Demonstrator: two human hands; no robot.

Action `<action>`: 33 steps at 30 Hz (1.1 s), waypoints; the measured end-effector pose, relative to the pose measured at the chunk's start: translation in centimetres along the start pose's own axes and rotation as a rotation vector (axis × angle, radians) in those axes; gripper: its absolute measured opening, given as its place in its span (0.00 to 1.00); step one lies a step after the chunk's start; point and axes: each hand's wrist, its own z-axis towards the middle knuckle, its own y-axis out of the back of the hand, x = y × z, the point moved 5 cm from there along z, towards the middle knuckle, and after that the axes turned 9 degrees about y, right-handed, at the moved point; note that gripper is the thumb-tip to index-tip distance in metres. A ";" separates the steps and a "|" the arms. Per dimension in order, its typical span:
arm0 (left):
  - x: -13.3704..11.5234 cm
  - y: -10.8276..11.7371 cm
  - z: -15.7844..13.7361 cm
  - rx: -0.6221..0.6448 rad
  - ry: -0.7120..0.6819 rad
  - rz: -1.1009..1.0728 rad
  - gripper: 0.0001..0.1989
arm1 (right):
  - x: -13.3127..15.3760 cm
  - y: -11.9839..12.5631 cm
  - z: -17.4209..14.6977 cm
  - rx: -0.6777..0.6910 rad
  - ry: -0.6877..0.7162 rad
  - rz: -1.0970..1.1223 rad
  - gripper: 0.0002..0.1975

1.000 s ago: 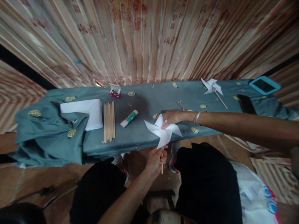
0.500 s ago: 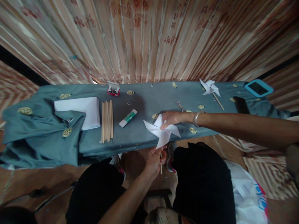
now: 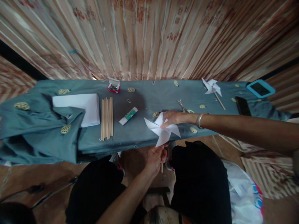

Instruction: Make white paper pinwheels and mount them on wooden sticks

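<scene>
A white paper pinwheel point(image 3: 163, 132) is held at the table's front edge. My right hand point(image 3: 171, 118), with a bangle at its wrist, is closed on it, fingers pressed at the centre of the blades. Below the blades, my left hand point(image 3: 157, 158) is wrapped round the pinwheel's wooden stick point(image 3: 162, 168), whose lower end shows under the fist. The stick's upper part is hidden by hand and paper. Just beyond my right hand lie scissors point(image 3: 184, 107). To the left rests a green and white glue stick point(image 3: 128, 116).
Several wooden sticks point(image 3: 107, 118) lie beside a stack of white paper point(image 3: 91, 109), partly under folded cloth. A small red box point(image 3: 114, 87) holds metal pins. At the right are another pinwheel point(image 3: 212, 87), a dark phone point(image 3: 243, 106) and a blue-framed tablet point(image 3: 261, 88).
Both hands keep their hold on the pinwheel, which stays in nearly the same place. The whole view has shifted slightly with the head.
</scene>
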 end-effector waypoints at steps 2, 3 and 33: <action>0.0 -0.1 0.0 0.005 -0.001 0.002 0.20 | 0.1 0.0 -0.2 0.001 -0.010 0.011 0.25; 0.0 -0.1 0.0 0.007 -0.002 0.003 0.20 | 0.2 -0.1 -0.3 0.002 -0.011 0.016 0.24; 0.0 -0.1 0.2 -0.013 -0.021 0.044 0.17 | 0.3 -0.5 -1.1 -0.075 -0.034 0.064 0.20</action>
